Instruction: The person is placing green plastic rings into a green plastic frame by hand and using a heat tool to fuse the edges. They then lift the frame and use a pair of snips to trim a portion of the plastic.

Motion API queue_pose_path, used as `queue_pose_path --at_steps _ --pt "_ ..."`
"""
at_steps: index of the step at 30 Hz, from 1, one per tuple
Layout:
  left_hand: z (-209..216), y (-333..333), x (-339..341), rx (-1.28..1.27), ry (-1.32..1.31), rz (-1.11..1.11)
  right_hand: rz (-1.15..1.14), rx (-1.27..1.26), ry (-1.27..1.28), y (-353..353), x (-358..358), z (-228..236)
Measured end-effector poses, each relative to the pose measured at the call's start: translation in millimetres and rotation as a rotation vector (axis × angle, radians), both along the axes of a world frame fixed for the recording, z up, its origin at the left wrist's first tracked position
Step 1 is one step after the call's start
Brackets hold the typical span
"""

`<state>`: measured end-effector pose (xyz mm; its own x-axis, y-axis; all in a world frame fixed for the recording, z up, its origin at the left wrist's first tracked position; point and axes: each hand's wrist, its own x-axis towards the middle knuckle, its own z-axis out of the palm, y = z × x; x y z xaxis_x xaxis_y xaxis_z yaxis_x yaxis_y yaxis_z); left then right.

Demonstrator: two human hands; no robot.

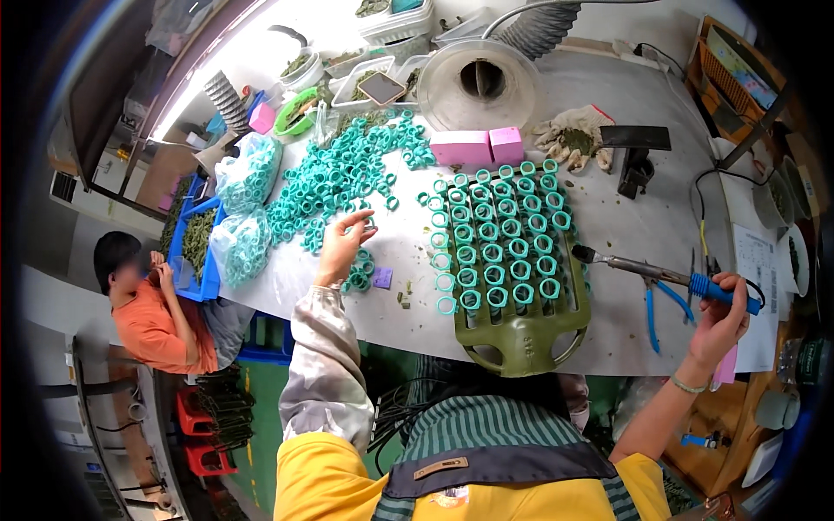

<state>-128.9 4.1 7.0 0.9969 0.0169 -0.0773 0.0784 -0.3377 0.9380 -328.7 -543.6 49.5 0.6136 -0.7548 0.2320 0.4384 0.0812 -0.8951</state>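
Observation:
My left hand [342, 245] hovers by the near edge of a heap of teal rings [334, 178]. Its fingers are stretched out and apart, and I see nothing in them. On the right, my right hand [723, 326] is closed round the blue handle of a soldering iron [647, 267]. The iron's metal shaft and dark, broad tip reach left toward an olive-green slotted rack [521, 334] with a handle at its near end. Rows of teal faceted rings [493, 253] stand on that rack, with another column along its left side.
Blue-handled pliers [653, 317] lie below the iron. Pink blocks [460, 148], a soiled glove [573, 137] and a black stand [637, 161] are behind the rack. A round fume hood [480, 87] stands farther back. Bagged rings [248, 200] and a seated person [161, 321] are at left.

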Motion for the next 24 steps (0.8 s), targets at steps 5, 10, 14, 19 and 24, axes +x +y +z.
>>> queue_pose_path --at_steps 5,10,14,19,24 --pt "28.9 -43.3 -11.7 0.095 -0.007 -0.122 -0.006 -0.052 0.007 4.4 -2.4 4.2" --pt "71.5 -158.1 -50.5 0.192 -0.278 -0.471 -0.003 -0.087 0.005 10.3 -2.1 8.3" --pt "56.8 -228.0 -61.8 0.259 -0.618 -0.659 0.028 -0.088 -0.003 9.5 0.9 2.9" --pt "33.4 -261.3 -54.2 0.378 -0.695 -0.742 0.028 -0.061 0.005 20.5 8.8 1.1" --pt "32.4 -266.9 -50.0 0.404 -0.693 -0.766 0.075 -0.058 0.0 26.6 18.1 -7.1"
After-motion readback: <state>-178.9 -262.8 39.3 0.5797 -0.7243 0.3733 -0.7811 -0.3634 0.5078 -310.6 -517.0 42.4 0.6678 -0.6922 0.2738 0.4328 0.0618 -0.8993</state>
